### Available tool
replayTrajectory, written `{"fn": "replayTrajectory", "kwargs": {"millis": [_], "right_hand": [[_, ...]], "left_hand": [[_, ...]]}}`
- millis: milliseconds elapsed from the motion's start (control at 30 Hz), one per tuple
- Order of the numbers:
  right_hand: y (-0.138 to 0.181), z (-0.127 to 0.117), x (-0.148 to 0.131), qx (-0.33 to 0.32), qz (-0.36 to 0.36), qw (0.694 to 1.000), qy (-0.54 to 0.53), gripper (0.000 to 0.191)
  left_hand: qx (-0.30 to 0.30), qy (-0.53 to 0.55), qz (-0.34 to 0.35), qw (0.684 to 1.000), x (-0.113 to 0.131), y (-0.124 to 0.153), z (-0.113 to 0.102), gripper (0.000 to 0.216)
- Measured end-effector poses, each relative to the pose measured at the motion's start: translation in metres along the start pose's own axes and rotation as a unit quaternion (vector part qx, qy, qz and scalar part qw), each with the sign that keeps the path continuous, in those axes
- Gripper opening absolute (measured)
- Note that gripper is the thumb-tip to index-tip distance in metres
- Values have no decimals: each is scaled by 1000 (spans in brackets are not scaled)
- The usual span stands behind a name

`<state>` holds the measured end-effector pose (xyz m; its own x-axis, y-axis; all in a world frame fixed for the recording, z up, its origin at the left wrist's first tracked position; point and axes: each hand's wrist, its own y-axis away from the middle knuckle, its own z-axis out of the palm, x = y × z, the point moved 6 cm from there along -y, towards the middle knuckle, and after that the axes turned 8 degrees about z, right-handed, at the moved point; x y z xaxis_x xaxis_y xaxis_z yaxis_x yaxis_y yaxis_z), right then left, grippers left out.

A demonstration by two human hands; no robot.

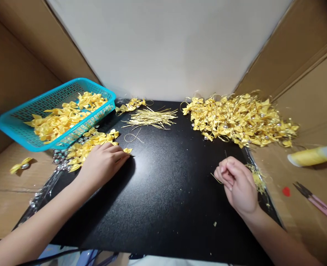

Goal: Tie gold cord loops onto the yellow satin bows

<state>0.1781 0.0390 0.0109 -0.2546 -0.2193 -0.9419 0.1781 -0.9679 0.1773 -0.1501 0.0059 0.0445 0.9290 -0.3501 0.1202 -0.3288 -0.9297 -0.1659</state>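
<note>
My left hand (106, 162) is low over the left side of the black tabletop, fingers pressed together on a yellow ribbon bow (128, 150) that pokes out by the fingertips. Beside that hand lies a pile of yellow bows (82, 149), with small silver bells (59, 159) at its left edge. My right hand (237, 183), above the table's right side, is closed in a pinch on a thin gold tie (216, 178); parts of the tie stick out above and to the left of the fingers.
A turquoise basket (16, 127) with yellow bows stands at left. Gold ties (152, 118) lie at the back centre, finished-looking belled bows (241, 120) at back right. Farther right are a yellow-and-white roll (310, 156) and a pink-handled tool (322, 208). Cardboard walls flank the table.
</note>
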Motion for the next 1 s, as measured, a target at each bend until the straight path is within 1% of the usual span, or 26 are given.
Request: {"fn": "replayTrajectory", "kwargs": {"millis": [33,67,100,133,167,233,300,333,367,400,467,567,667,767,833,900,1000], "right_hand": [[0,0,3,-5,3,1000,7,26],[1,0,7,-12,6,1000,15,25],[1,1,10,-19,8,999,25,26],[2,2,12,-27,5,999,40,27],[3,4,14,-34,-2,998,60,30],[5,7,14,-45,-34,991,120,36],[8,12,12,-49,-69,978,192,40],[8,14,11,-50,-82,970,223,41],[8,16,10,-51,-94,964,245,41],[9,17,9,-51,-104,959,259,41],[8,18,8,-51,-117,955,267,40],[8,17,7,-47,-134,956,258,38],[8,17,7,-51,-145,956,251,36],[8,19,6,-65,-148,955,248,35],[9,20,5,-80,-151,953,248,34],[11,22,4,-97,-153,950,254,33],[13,23,1,-116,-162,943,267,31]], "left_hand": [[22,65,-14,998,8,-5,-2,28],[59,143,-48,987,16,-11,-5,27],[76,235,-87,965,25,-17,-4,25],[80,333,-128,931,36,-23,1,25],[71,424,-169,887,48,-30,9,27],[19,586,-218,780,78,-45,29,31],[-25,697,-246,673,104,-59,49,30],[-52,733,-254,629,115,-64,59,28],[-77,759,-258,592,124,-67,69,27],[-100,779,-259,563,130,-70,77,27],[-122,808,-252,518,138,-73,89,28],[-127,837,-235,478,140,-71,97,28],[-137,849,-228,457,140,-68,97,27],[-122,866,-224,431,140,-67,95,31],[-107,869,-227,426,139,-66,94,28],[-97,866,-229,435,138,-66,95,21],[-80,864,-227,442,137,-65,96,17]]}}
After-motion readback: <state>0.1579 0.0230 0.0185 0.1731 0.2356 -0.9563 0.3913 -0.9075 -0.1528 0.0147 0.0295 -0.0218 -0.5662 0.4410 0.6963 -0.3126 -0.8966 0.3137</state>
